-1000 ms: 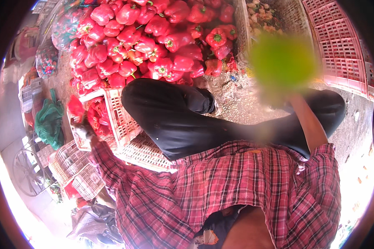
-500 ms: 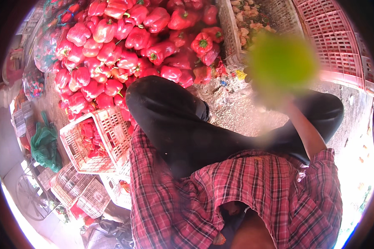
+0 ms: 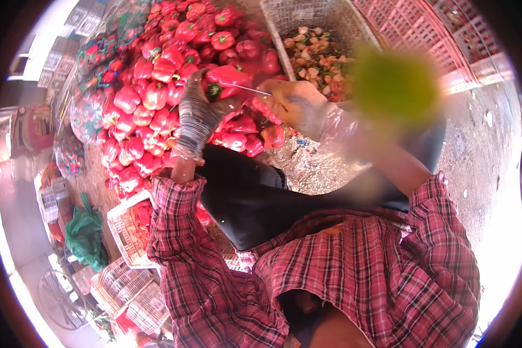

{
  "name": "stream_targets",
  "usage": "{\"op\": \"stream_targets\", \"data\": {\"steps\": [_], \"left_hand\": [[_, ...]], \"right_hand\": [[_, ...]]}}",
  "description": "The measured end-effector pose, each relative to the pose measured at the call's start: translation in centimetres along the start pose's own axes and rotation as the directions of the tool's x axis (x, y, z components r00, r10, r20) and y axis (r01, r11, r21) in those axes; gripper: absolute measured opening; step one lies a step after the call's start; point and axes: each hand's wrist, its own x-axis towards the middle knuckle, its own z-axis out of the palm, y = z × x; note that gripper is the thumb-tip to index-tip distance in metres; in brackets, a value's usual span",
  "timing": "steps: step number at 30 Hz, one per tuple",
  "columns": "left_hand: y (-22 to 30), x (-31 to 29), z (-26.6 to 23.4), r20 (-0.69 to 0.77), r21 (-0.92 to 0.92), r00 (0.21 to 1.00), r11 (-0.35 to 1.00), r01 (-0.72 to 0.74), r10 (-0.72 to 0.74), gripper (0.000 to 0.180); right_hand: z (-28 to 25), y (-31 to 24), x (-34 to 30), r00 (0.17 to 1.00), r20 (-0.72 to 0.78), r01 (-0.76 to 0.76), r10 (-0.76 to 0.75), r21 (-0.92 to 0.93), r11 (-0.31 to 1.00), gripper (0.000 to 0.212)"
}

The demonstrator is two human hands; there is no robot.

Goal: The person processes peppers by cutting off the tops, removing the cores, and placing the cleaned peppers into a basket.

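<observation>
The gloved left hand (image 3: 198,116) clasps a red bell pepper (image 3: 229,78) above the pepper heap (image 3: 151,110); the right hand (image 3: 296,104) pinches a thin blade (image 3: 246,88) against it.

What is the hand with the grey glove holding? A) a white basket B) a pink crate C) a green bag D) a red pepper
D: the gloved left hand is wrapped round a red pepper with a green stem, held up over the big pile of red peppers, while the right hand points a thin blade at it.
</observation>
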Motion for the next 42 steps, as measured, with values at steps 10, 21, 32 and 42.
{"op": "stream_targets", "data": {"steps": [10, 21, 32, 42], "left_hand": [[3.9, -2.4, 6.7, 0.202, -0.562, 0.979, 0.814, 0.145, -0.035, 0.059], [0.7, -1.8, 14.0, 0.348, -0.505, 0.933, 0.858, 0.099, 0.097, 0.053], [-6.1, -5.9, 18.4, 0.648, -0.739, 0.717, 0.018, 0.674, -0.258, 0.052], [-10.0, -6.8, 18.3, 0.748, -0.648, 0.663, -0.188, 0.738, 0.025, 0.059]], "right_hand": [[-2.0, 11.0, -6.8, 0.963, 0.239, -0.057, 0.127, -0.283, 0.957, 0.021], [0.7, 18.9, -5.3, 0.951, 0.229, -0.309, 0.210, 0.632, 0.711, 0.084], [-1.6, 11.5, -7.0, 0.960, 0.190, -0.207, 0.206, -0.015, 0.978, 0.068], [-1.9, 11.9, -6.7, 0.840, 0.478, -0.404, 0.259, 0.229, 0.886, 0.041]]}}
